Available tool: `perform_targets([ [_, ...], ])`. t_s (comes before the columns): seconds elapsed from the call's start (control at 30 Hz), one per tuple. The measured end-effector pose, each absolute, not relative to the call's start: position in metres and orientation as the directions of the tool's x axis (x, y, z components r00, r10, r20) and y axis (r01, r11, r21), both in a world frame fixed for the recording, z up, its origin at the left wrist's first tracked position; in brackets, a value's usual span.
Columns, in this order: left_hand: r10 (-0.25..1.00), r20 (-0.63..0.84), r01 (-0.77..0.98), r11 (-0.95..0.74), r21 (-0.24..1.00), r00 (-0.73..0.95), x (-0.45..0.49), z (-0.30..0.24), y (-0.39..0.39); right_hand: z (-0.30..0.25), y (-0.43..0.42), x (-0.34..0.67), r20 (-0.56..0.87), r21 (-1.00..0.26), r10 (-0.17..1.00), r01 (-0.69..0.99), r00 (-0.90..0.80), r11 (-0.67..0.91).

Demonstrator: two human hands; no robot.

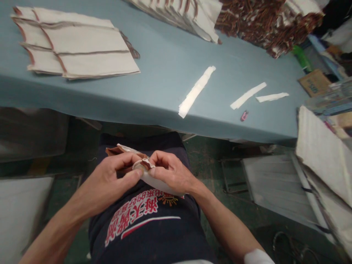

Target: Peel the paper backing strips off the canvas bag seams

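Note:
Over my lap, my left hand point(115, 176) and my right hand point(170, 172) both pinch a small folded paper piece point(143, 165) with a brown edge and a white strip curling under it. Fingers of both hands are closed on it, thumbs meeting at its middle. A brown and white flap sticks out to the left behind my left fingers. The blue table point(165, 73) lies just beyond my hands.
A stack of white paper bags with brown handles point(74, 47) lies at the table's left. More bags and brown handles point(247, 18) pile at the back. Three white paper strips point(196, 90) and a small pink object point(244, 115) lie near the front edge. Paper stacks point(321, 154) stand at right.

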State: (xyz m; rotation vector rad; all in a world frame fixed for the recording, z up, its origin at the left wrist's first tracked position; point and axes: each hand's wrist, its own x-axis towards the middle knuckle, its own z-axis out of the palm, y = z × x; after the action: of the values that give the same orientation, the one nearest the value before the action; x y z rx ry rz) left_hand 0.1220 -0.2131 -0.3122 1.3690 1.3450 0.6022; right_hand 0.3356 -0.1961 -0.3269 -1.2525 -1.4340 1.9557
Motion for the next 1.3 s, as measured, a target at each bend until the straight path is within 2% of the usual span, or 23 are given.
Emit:
perform_targets([
  [0.1,0.92,-0.3,0.452,0.162,0.877,0.252,0.128,-0.312,-0.212,-0.328,-0.195,0.336,-0.423,-0.904,0.755,0.175,-0.501,-0.391],
  [0.47,0.955,-0.198,0.49,0.067,0.869,0.221,0.137,-0.31,-0.216,-0.33,-0.195,0.335,-0.426,-0.904,0.768,0.202,-0.479,-0.376],
  [0.87,0.935,-0.232,0.31,0.144,0.94,0.268,0.131,-0.321,-0.211,-0.335,-0.192,0.337,-0.413,-0.889,0.703,0.087,-0.579,-0.45],
  [1.03,0.935,-0.264,0.482,0.122,0.868,0.239,0.135,-0.318,-0.213,-0.342,-0.192,0.338,-0.405,-0.902,0.726,0.116,-0.555,-0.415],
  [1.13,0.949,-0.229,0.55,0.075,0.831,0.217,0.137,-0.319,-0.214,-0.342,-0.195,0.337,-0.402,-0.909,0.747,0.129,-0.53,-0.397],
  [1.3,0.98,-0.121,0.427,0.042,0.903,0.16,0.141,-0.323,-0.217,-0.337,-0.198,0.333,-0.37,-0.918,0.758,0.084,-0.537,-0.388],
])
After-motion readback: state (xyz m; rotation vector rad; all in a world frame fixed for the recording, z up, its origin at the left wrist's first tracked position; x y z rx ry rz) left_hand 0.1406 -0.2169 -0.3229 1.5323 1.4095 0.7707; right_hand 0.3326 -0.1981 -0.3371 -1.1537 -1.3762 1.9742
